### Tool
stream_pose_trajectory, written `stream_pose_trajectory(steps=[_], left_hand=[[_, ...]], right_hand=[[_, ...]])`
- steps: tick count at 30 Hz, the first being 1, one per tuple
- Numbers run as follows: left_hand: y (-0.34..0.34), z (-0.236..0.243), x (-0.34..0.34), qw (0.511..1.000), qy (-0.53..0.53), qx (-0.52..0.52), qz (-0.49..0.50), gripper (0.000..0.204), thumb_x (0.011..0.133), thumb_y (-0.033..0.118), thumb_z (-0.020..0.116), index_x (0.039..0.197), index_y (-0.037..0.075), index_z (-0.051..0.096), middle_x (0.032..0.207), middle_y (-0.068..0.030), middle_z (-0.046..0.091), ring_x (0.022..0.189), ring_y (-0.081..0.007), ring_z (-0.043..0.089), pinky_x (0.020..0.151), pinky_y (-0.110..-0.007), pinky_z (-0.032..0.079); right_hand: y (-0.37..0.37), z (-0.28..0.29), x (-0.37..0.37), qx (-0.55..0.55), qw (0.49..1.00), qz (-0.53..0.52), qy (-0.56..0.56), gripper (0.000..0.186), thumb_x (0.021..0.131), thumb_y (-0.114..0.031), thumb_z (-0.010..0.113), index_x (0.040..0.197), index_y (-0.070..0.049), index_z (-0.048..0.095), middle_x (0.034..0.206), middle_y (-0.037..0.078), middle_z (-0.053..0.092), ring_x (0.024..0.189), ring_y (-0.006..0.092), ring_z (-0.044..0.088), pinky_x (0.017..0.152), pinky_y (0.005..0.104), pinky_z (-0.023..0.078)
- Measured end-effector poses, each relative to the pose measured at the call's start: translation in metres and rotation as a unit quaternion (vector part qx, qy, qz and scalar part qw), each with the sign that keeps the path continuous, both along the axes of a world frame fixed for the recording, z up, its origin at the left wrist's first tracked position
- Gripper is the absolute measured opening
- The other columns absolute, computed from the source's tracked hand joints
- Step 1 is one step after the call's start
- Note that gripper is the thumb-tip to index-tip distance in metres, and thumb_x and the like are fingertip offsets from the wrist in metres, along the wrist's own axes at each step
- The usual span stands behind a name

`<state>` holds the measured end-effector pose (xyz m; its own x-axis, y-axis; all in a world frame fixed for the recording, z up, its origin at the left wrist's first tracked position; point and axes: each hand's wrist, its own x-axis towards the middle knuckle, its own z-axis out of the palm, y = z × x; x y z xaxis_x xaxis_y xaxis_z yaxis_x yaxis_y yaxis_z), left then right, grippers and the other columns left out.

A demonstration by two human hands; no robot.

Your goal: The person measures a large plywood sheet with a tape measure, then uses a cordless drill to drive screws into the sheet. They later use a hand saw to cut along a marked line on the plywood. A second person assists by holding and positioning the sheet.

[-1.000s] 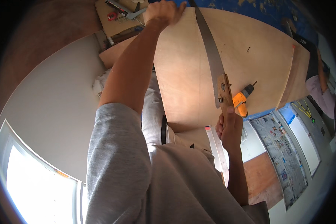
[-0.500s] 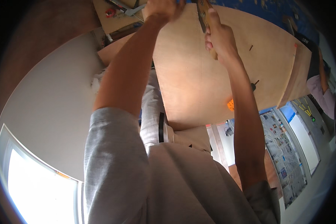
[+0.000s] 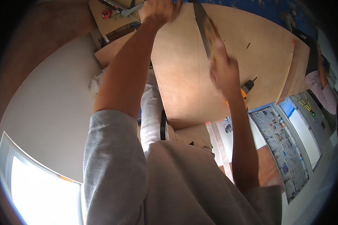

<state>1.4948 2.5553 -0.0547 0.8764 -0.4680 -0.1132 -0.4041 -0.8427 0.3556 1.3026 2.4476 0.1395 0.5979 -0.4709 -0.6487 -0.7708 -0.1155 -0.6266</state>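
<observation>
My right hand (image 3: 224,69) is closed round the wooden handle of a hand saw (image 3: 202,27). The blade lies over a large plywood sheet (image 3: 176,71), its far end at the sheet's far edge, close to a thin line running down the wood. Motion smears the hand a little. To the left of the blade, my left hand (image 3: 161,10) rests on the plywood near its far edge. Its thumb side is spread, while the other fingertips are partly cut off by the picture's edge.
An orange and black power drill (image 3: 247,88) lies beside my right forearm. A screw or small bit (image 3: 248,45) is on the sheet. At far left are a red tape measure (image 3: 106,14) and a grey tool (image 3: 129,10). Another person's arm (image 3: 321,71) shows at the right.
My right hand has drawn the saw back toward me, so more of its blade shows. My left hand stays at about the same place. The drill is less hidden by my forearm.
</observation>
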Motion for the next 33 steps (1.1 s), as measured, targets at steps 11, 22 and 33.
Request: stream_pose_trajectory(steps=[11,22,33], left_hand=[[-0.003,0.021,0.004,0.998,0.064,0.016,0.001,0.067,0.102,0.059,0.042,0.091,0.003,0.077,0.098,-0.025,0.074,0.097,-0.0416,0.072,0.083,-0.051,0.058],[0.006,-0.018,-0.002,0.97,-0.22,-0.044,-0.094,0.056,0.098,0.049,0.057,0.066,0.004,0.067,0.07,-0.02,0.068,0.067,-0.0362,0.068,0.06,-0.049,0.055],[-0.005,0.002,0.007,0.998,0.028,0.05,-0.026,0.064,0.1,0.059,0.046,0.088,0.004,0.077,0.093,-0.0223,0.075,0.09,-0.0399,0.074,0.078,-0.051,0.058]], right_hand=[[-0.005,0.01,0.008,0.053,0.996,-0.049,0.052,0.066,0.098,-0.071,0.051,0.065,-0.015,0.044,0.053,-0.004,0.039,0.043,0.0092,0.038,0.043,0.0277,0.034],[0.014,0.037,-0.012,0.006,0.99,-0.085,0.114,0.069,0.098,-0.071,0.05,0.062,-0.012,0.043,0.049,-0.003,0.037,0.04,0.0086,0.039,0.04,0.0268,0.031],[0.006,0.004,0.0,0.013,0.997,-0.045,0.066,0.067,0.097,-0.074,0.048,0.065,-0.015,0.045,0.051,-0.005,0.038,0.042,0.0079,0.039,0.042,0.0265,0.033]])
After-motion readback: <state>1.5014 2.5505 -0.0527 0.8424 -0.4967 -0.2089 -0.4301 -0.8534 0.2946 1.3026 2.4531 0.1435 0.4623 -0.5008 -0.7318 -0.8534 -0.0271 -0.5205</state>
